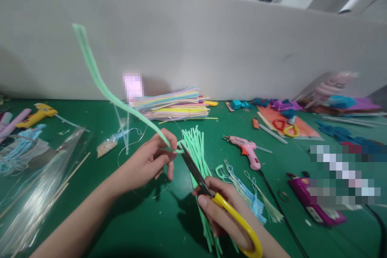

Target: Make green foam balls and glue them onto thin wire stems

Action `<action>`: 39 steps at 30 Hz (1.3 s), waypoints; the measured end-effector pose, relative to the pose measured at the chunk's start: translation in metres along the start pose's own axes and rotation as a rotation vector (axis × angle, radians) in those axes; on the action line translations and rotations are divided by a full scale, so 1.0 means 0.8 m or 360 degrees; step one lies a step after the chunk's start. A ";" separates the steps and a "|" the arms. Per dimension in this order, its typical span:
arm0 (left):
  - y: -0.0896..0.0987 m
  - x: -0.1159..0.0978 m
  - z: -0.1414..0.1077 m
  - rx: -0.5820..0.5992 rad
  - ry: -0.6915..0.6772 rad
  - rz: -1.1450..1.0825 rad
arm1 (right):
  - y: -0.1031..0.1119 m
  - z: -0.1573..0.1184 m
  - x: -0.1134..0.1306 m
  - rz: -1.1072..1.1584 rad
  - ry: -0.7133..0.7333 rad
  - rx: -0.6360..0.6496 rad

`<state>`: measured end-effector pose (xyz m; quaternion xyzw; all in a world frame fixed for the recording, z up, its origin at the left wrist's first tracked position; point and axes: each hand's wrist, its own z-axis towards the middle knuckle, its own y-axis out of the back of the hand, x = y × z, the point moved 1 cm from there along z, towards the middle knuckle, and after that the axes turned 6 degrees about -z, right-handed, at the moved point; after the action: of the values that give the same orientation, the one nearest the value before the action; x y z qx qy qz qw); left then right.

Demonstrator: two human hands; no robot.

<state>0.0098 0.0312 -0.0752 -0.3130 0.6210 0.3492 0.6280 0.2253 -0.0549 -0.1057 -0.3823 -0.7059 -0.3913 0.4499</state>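
Note:
My left hand pinches a mint-green pipe cleaner near one end, its long free part curving up to the left. A small bent loop of it sticks out past my fingertips. My right hand grips yellow-handled scissors, their dark blades pointing up and left with the tips at that loop. Whether the tips touch the pipe cleaner, I cannot tell. Beneath the scissors lies a bundle of mint-green pipe cleaners on the green table, partly hidden by my right hand.
A pink glue gun with a black cord lies to the right, beside blue tassels. Several coloured pipe cleaners are stacked against the grey partition. At left are a yellow glue gun and clear plastic bags.

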 end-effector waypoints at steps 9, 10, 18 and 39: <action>-0.001 0.002 -0.004 0.0011 0.0012 0.0016 | -0.014 -0.006 0.004 -0.0296 0.0099 -0.0241; -0.001 0.002 -0.004 0.0004 0.0012 0.0022 | -0.016 -0.006 0.005 -0.0271 0.0089 -0.0256; 0.001 0.002 -0.006 0.0007 0.0012 0.0133 | -0.027 -0.011 0.007 -0.0170 -0.0020 -0.0225; 0.004 0.016 -0.002 0.0058 -0.0033 0.0059 | -0.034 -0.003 0.004 -0.0448 0.0141 -0.0416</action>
<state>0.0060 0.0328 -0.0877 -0.2864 0.6263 0.3528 0.6335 0.2011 -0.0671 -0.1077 -0.3176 -0.6751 -0.5550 0.3678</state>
